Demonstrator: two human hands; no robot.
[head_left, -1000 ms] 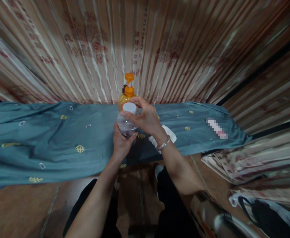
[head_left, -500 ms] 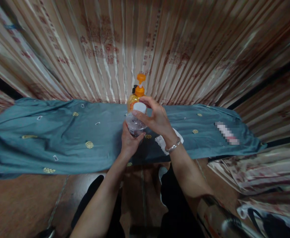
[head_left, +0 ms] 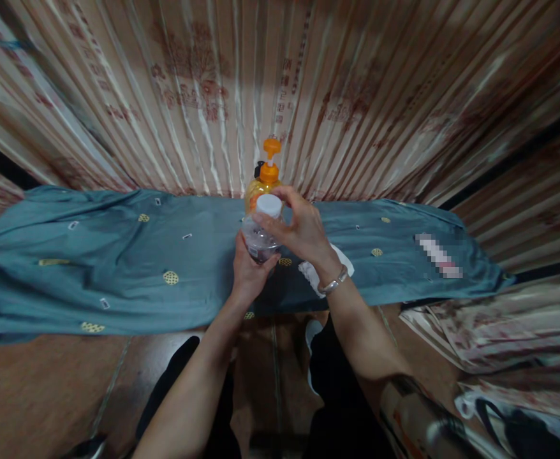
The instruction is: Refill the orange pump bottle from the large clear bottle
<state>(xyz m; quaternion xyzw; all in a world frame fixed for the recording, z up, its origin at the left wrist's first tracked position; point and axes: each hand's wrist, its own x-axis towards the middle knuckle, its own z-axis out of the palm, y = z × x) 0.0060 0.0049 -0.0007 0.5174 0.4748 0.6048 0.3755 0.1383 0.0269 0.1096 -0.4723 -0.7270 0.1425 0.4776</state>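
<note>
A clear plastic bottle (head_left: 259,240) with a white cap (head_left: 269,204) stands upright at the middle of the cloth-covered table. My left hand (head_left: 251,271) is wrapped round the lower part of the bottle. From the right, my right hand (head_left: 306,226) has its thumb and fingers closed about the white cap; the far fingertips are partly hidden. Right behind the cap is a yellow pump bottle (head_left: 257,190) with an orange pump top. A crumpled white tissue or cloth (head_left: 312,274) lies under my right wrist.
A blue-green patterned cloth (head_left: 117,255) covers the long narrow table. At its right end lies a blurred pinkish-white item (head_left: 437,255). A pleated curtain (head_left: 203,115) hangs behind. Below are brown floor tiles (head_left: 45,389), and a bag (head_left: 523,421) lies at lower right.
Both hands keep their hold on the bottle and cap, with almost no visible movement. The whole view has shifted very slightly.
</note>
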